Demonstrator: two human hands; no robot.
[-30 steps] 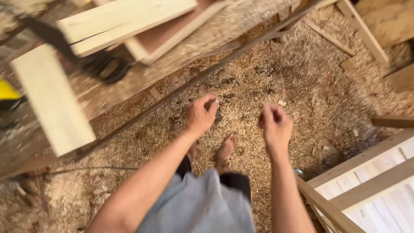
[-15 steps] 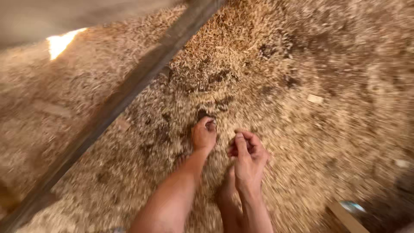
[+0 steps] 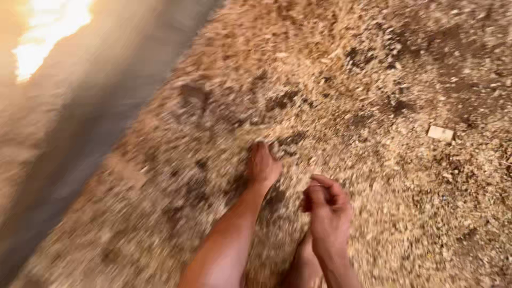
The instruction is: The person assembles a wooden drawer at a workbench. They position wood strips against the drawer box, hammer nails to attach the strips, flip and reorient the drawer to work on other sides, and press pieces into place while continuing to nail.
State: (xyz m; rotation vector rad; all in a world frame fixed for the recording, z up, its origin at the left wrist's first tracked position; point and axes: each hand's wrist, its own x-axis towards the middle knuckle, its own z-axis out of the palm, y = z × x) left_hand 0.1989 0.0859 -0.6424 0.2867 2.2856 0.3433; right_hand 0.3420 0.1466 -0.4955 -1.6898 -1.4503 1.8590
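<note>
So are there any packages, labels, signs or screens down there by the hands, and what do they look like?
None in view: no package, label, sign or screen.
Wood shavings: a tan layer all over the floor.
Small wood offcut: pale, flat, rectangular, lying at the right.
Left hand: reaching into the shavings.
Right hand: fingers curled, just above them.

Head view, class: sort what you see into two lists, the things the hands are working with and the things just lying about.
In hand:
- left hand, reaching down into the wood shavings
- right hand, fingers curled, whether on anything is too blurred to tell

Lying about:
- small pale wood offcut
- dark beam, blurred
- bare foot
</note>
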